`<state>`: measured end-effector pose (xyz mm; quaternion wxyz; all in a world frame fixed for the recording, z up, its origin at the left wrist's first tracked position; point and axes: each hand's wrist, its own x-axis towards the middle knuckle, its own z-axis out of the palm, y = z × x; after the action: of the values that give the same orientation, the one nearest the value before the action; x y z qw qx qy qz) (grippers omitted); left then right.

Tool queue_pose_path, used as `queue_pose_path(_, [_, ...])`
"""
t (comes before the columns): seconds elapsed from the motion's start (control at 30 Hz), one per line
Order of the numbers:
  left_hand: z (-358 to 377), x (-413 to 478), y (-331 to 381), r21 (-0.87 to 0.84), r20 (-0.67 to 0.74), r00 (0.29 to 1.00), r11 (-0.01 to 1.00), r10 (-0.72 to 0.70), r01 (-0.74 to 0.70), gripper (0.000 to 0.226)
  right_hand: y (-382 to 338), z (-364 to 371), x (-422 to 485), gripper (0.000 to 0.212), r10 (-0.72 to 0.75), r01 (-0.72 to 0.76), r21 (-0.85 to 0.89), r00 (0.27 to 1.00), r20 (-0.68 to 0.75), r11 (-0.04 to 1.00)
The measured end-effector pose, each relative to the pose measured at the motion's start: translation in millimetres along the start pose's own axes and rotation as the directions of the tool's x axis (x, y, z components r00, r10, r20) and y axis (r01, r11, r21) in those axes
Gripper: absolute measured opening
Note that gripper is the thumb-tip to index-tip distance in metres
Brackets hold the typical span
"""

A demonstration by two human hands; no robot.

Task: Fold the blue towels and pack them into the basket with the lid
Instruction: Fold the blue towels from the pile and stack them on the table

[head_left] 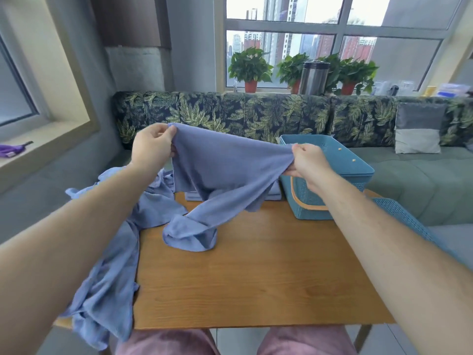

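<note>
A blue towel (225, 165) is held above the table (256, 278) by 2 hands, and the coming move turns on its top edge. That edge runs left to right between the hands. It is higher at the left hand (151, 149), where 1 end is pinched by curled fingers, and lower at the right hand (307, 165), where the other end is gripped in a closed fist. From both grips the cloth hangs down and toward the person. Its lower part is twisted and lies bunched on the table, nearer the left arm. For a clean fold, that tail is judged to need lifting or shaking free first.

The basket (358, 175) stands at the table's far right, just behind the right hand, which is the nearer hand to it. What is taken for its lid (399, 213) lies right of the right forearm. More unfolded towels (110, 278) are draped over the table's left edge, and a folded stack (274, 193) is partly seen behind the held towel.
</note>
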<state>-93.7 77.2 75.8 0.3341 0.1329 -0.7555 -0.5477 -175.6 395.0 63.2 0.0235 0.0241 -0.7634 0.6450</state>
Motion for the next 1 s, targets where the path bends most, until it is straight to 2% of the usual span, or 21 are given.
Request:
queue_pose_path(0.07, [-8.9, 9.3, 10.4, 0.049, -0.015, 0.999, 0.998, 0.035, -0.034, 0.017, -16.0, 1.4, 0.4, 0.034, -0.035, 0.034, -0.017, 0.998, -0.043, 0.999])
queue_pose_path(0.13, [-13.9, 14.6, 18.7, 0.033, -0.01, 1.0, 0.999, 0.019, -0.019, 0.018, -29.5, 2.4, -1.6, 0.026, -0.056, 0.055, -0.012, 0.997, -0.061, 0.998])
queue_pose_path(0.17, [-14.8, 14.6, 23.3, 0.014, -0.011, 1.0, 1.0, 0.004, -0.004, 0.019, -36.4, 1.7, -3.4, 0.023, -0.061, 0.062, 0.009, 0.996, -0.059, 0.998])
queue_pose_path(0.23, [-15.5, 12.0, 32.8, -0.005, -0.004, 1.0, 1.0, -0.013, 0.013, 0.02, -49.1, 0.6, -5.4, 0.031, -0.042, 0.046, 0.102, 0.999, -0.035, 0.994])
queue_pose_path(0.37, [-17.2, 8.5, 44.3, 0.094, 0.034, 0.999, 0.996, -0.009, 0.006, 0.019, -63.4, -7.5, -11.6, 0.01, -0.065, 0.048, 0.207, 0.995, 0.075, 0.977])
queue_pose_path(0.47, [-18.2, 9.6, 48.1, 0.091, -0.022, 1.0, 0.996, -0.013, 0.015, 0.012, -68.2, -16.4, -14.7, 0.014, -0.142, 0.07, 0.284, 0.96, 0.242, 0.956])
queue_pose_path(0.53, [-19.9, 9.2, 50.2, -0.066, -0.019, 0.996, 0.994, -0.088, 0.086, 0.009, -70.2, -21.4, -14.9, 0.031, -0.203, 0.103, 0.317, 0.932, 0.3, 0.943])
queue_pose_path(0.6, [-22.4, 10.0, 51.5, -0.313, 0.12, 0.979, 0.93, -0.162, 0.193, 0.013, -70.3, -24.3, -12.3, 0.033, -0.252, 0.175, 0.277, 0.929, 0.271, 0.945])
queue_pose_path(0.63, [-23.7, 8.7, 53.6, -0.419, 0.205, 0.966, 0.878, -0.157, 0.231, 0.011, -70.8, -26.0, -11.0, 0.031, -0.265, 0.211, 0.23, 0.934, 0.238, 0.95])
queue_pose_path(0.7, [-24.8, 4.4, 56.6, -0.5, 0.314, 0.946, 0.834, -0.078, 0.234, 0.007, -72.1, -28.5, -8.2, 0.027, -0.294, 0.288, 0.063, 0.945, 0.142, 0.956])
queue_pose_path(0.73, [-24.3, 2.0, 57.4, -0.495, 0.336, 0.941, 0.842, -0.041, 0.213, 0.019, -71.9, -29.4, -5.9, 0.026, -0.308, 0.313, -0.034, 0.945, 0.11, 0.949])
queue_pose_path(0.8, [-20.9, -0.6, 56.6, -0.43, 0.315, 0.949, 0.891, -0.003, 0.146, 0.036, -71.6, -29.7, -3.6, 0.02, -0.34, 0.35, -0.206, 0.937, 0.086, 0.914])
queue_pose_path(0.87, [-16.8, -2.7, 56.2, -0.282, 0.242, 0.97, 0.958, 0.012, 0.059, 0.03, -72.6, -28.1, -3.8, 0.013, -0.359, 0.358, -0.32, 0.931, 0.058, 0.877])
queue_pose_path(0.93, [-15.5, -1.8, 55.4, -0.053, 0.144, 0.987, 0.997, 0.065, -0.057, 0.02, -72.2, -25.4, -5.7, 0.008, -0.326, 0.316, -0.358, 0.945, 0.034, 0.879])
queue_pose_path(1.0, [-16.1, -1.0, 53.3, 0.198, 0.121, 0.977, 0.96, 0.178, -0.2, 0.016, -69.2, -22.3, -5.9, 0.012, -0.241, 0.236, -0.284, 0.97, 0.016, 0.929])
